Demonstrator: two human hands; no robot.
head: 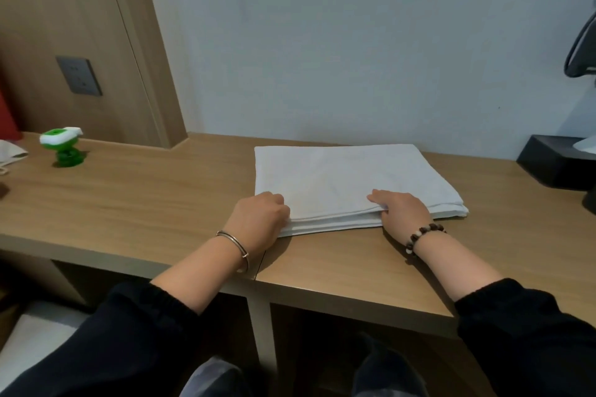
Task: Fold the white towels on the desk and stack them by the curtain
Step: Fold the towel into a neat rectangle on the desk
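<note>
- My left hand (pixel 261 219) is curled round the near left corner of the white towel (pixel 348 177) and holds its edge.
- The towel lies flat on the desk (pixel 129 203), folded into a few layers. Its far edge is near the wall (pixel 354 42).
- I think the towel is soft, light and floppy, so it will sag if I lift it by one spot. The near corners look like the best places to hold, one in each hand.
- My right hand (pixel 401 206) pinches the near edge further right, with fingers on top and the thumb tucked among the layers.
- The desk is smooth, pale wood, so I think the towel will slide on it easily.
- Far left on the desk stands a small green toy (pixel 63 147). A grey socket (pixel 79 76) sits on the wood panel above it.
- The wall behind is plain and pale.
- Far right sits a black box (pixel 554 164).
- I see no curtain, so I cannot tell where the stack goes.
</note>
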